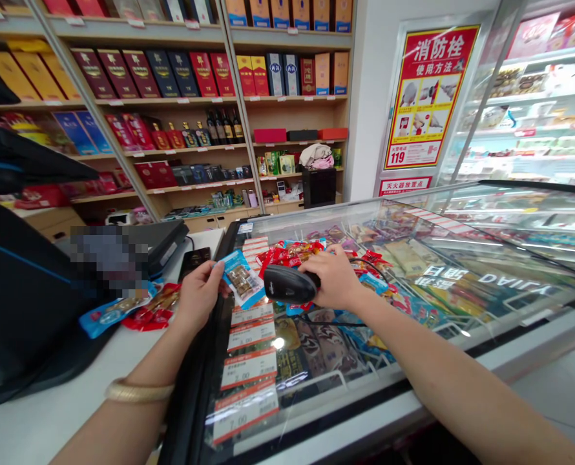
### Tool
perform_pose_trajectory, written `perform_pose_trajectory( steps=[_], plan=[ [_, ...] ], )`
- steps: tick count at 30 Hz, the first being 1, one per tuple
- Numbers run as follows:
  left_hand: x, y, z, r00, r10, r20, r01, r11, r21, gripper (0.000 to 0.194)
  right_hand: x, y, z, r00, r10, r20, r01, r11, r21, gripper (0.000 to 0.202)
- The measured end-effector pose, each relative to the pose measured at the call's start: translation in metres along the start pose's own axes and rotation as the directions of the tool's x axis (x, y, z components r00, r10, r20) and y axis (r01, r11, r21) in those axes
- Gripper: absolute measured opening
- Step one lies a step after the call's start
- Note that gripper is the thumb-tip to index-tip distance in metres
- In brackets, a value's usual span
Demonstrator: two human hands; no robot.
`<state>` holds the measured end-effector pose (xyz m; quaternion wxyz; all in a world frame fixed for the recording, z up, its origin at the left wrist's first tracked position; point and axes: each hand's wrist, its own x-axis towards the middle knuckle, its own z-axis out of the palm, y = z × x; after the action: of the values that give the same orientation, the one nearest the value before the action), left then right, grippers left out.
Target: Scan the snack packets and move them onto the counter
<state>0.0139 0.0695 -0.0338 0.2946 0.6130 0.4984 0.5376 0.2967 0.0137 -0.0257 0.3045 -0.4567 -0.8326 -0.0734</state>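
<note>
Between the thumb and fingers of my left hand is a blue snack packet with a clear window showing brown pieces. My right hand is wrapped round a black handheld barcode scanner, its head turned left toward the packet, a short gap apart. Red snack packets lie on the freezer's glass top behind the scanner, some of them hidden by it and by my hand. Left of my left wrist, another blue packet and some red packets rest on the white counter.
The glass-topped freezer holds many packaged goods, with price tags along its left side. A dark monitor stands on the white counter at left. A black phone-like object lies near the freezer's edge. Stocked shelves line the back wall.
</note>
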Motion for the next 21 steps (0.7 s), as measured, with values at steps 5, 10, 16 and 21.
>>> perform_pose_trajectory(
  steps=[5,10,16,21],
  plan=[
    [-0.0006,0.0000,-0.0004,1.000,0.003,0.026,-0.003,1.000,0.011,0.028,0.0000,-0.0010,-0.0019,1.000,-0.015,0.027,0.015,1.000,-0.010,0.025],
    [-0.0016,0.0024,-0.0011,0.999,0.000,0.037,-0.001,1.000,0.027,0.028,-0.0001,0.0008,-0.0005,0.999,-0.012,0.030,0.013,1.000,-0.014,0.025],
    [-0.0016,0.0028,-0.0009,0.999,0.016,0.038,-0.018,0.998,0.055,0.029,-0.0003,0.0003,-0.0009,1.000,-0.003,0.013,0.003,1.000,-0.025,0.025],
    [0.0054,0.0029,-0.0074,0.990,0.099,-0.102,-0.083,0.986,0.148,0.032,-0.0011,0.0018,0.0010,1.000,0.003,-0.021,-0.003,1.000,-0.008,0.028]
  ],
)
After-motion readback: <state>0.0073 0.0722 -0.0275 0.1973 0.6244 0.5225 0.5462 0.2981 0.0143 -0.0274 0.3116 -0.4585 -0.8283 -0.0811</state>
